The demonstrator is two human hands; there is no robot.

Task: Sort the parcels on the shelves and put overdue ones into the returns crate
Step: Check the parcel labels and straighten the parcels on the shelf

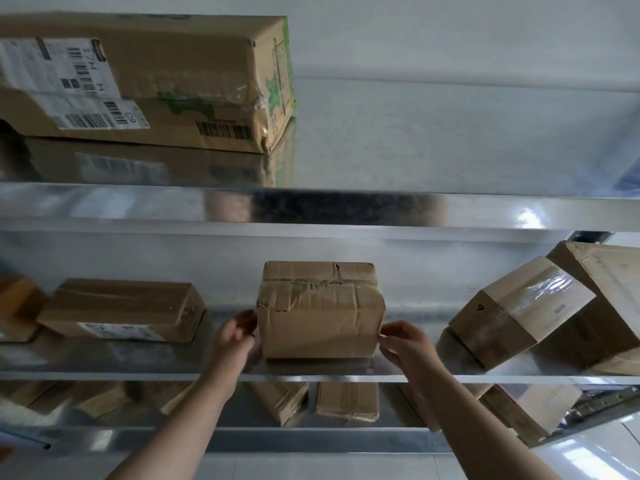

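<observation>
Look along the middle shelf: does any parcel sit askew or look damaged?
Yes. On the right, the taped box sits tilted against a larger carton instead of flat. The crumpled box between the left hand and right hand is dented and creased.

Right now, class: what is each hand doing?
Left hand: fingers curled at the middle parcel's left side; grip cannot be told.
Right hand: pinches the parcel's lower right edge.

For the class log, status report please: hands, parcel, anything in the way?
Left hand and right hand at the sides of the crumpled parcel, fingers curled. Parcel sits on the middle shelf. Neighbouring boxes stand apart; nothing in the way.
</observation>
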